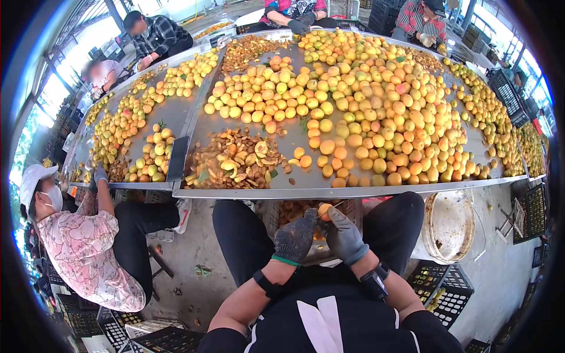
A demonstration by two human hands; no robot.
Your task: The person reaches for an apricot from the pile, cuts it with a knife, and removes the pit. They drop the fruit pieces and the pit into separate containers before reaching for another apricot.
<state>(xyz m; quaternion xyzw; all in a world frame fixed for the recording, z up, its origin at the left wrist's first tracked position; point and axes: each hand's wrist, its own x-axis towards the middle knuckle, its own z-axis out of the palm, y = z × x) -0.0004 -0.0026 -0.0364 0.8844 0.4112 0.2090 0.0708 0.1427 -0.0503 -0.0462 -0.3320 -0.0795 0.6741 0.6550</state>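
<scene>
Between my knees, just below the table edge, both gloved hands meet at an orange-yellow apricot (324, 212). My left hand (295, 235), in a dark knit glove with a green cuff, has its fingers closed on the fruit. My right hand (346, 236), in a grey glove, is closed too and presses against the apricot from the other side. A thin dark sliver shows by its fingertips, too small to name. Under my hands a crate (272, 219) holds apricot pieces, partly hidden by my hands.
A metal table (282, 193) spans the view ahead, bearing heaped whole apricots (388, 117) and a pile of pits and pieces (235, 159). A white bucket (450, 226) stands right of my knee, near black crates (441, 288). A masked co-worker (82, 241) sits left; several others sit around the table.
</scene>
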